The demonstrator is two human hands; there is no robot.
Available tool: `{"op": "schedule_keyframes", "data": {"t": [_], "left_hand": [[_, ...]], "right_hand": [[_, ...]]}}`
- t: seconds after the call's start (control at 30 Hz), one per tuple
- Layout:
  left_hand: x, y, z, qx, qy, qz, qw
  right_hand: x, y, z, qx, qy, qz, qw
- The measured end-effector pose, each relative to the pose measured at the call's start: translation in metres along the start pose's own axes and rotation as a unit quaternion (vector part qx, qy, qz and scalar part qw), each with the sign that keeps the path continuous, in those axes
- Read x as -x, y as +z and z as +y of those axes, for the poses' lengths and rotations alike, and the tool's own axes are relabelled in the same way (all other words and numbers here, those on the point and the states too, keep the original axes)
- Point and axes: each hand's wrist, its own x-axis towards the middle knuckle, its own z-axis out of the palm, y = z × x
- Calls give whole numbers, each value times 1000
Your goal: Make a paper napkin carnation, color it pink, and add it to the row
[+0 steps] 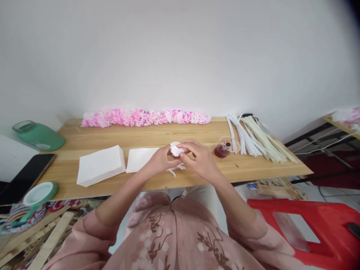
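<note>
A small white folded-up piece of paper [176, 149], gathered like a flower, is held between both hands above the table. My left hand [159, 162] is closed on its left side, thumb below. From the right, my right hand [199, 158] pinches the same paper with curled fingers. Just under the hands lie several short white strips [173, 171], partly hidden. A flat stack of white sheets [140, 158] is beside my left hand, and a thicker white paper block [99, 165] sits further left. To the right of my right hand stands a small container of dark red liquid [221, 150].
Pink-and-white paper flowers [135, 117] line the back of the wooden table [197, 131]. Bundles of white strips [243, 135] and cream strips [267, 140] lie right. A green jar [42, 137], dark phone-like slab [30, 174] and lid [39, 194] are left; a red stool [329, 217] stands lower right.
</note>
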Motion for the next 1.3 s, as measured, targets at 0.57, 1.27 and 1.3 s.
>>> {"op": "schedule_keyframes", "data": {"t": [0.57, 1.27, 1.3], "left_hand": [[-22, -13, -14, 117, -27, 10, 993], [-27, -12, -25, 207, -60, 46, 975], [-27, -11, -27, 205, -62, 47, 976]], "right_hand": [[-19, -1, 13, 7, 1, -49, 999], [70, 19, -23, -157, 19, -188, 969], [85, 28, -16, -168, 61, -175, 968]]}}
